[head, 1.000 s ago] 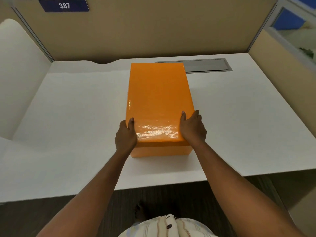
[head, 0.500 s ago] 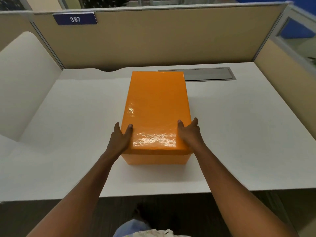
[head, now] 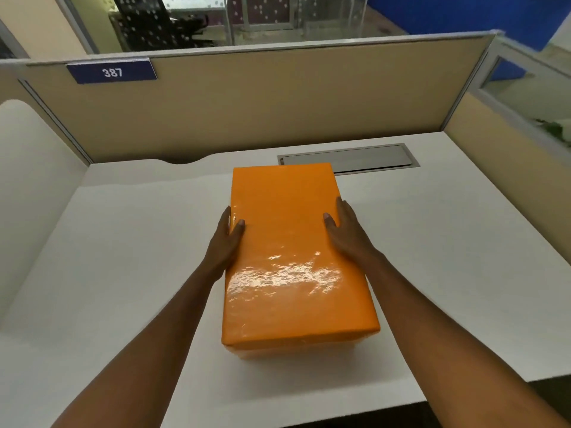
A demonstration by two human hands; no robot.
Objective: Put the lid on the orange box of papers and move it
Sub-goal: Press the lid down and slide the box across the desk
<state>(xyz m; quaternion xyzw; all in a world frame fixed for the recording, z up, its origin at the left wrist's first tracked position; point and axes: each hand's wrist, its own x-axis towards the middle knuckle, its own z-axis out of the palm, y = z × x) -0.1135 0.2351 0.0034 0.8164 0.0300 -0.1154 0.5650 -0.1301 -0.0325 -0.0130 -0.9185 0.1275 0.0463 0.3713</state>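
Note:
The orange box (head: 293, 257) stands lengthwise on the white desk (head: 123, 273), its glossy orange lid closed over it; the papers inside are hidden. My left hand (head: 225, 242) presses flat against the box's left side about midway along, thumb on the lid's top edge. On the opposite side my right hand (head: 346, 236) grips the same way, thumb resting on the lid. Both hands clasp the box between them.
Beige partition walls (head: 278, 103) close in the desk at the back and right, with a blue tag reading 387 (head: 112, 72). A grey cable hatch (head: 349, 157) lies flush in the desk behind the box. A white curved panel (head: 27, 180) stands at the left.
Both hands have slid from the box's near corners forward to the middle of its long sides. The view has tilted up and the box's near end sits closer to me.

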